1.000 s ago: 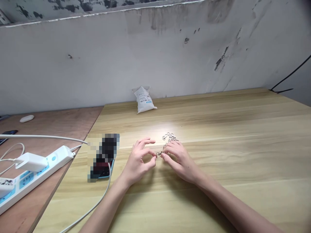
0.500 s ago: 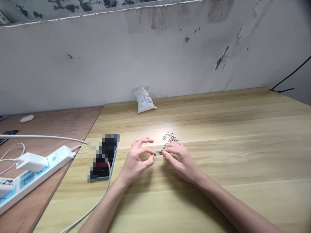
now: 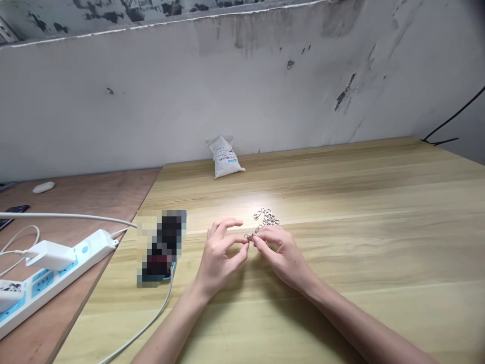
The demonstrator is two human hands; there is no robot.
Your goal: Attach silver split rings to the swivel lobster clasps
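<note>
A silvery metal chain (image 3: pixel 270 218) with ring-like links lies in a small heap on the wooden table, just beyond my right hand (image 3: pixel 282 253). Its near end runs in between my two hands. Thumb and index finger of my right hand pinch a small dark metal piece at that end, perhaps a clasp; its shape is too small to make out. My left hand (image 3: pixel 223 255) pinches the chain's tip with thumb and index finger, its other fingers raised. The fingertips of both hands are almost touching.
A white printed packet (image 3: pixel 226 157) rests near the wall. To the left are a phone (image 3: pixel 164 247), partly blurred out, with a white cable (image 3: pixel 161 311), and a power strip (image 3: pixel 89 250) with plugged-in chargers on a brown table (image 3: pixel 109 194).
My left hand has shifted slightly right, closing the gap to the right hand's fingertips. The right hand still pinches the chain end.
</note>
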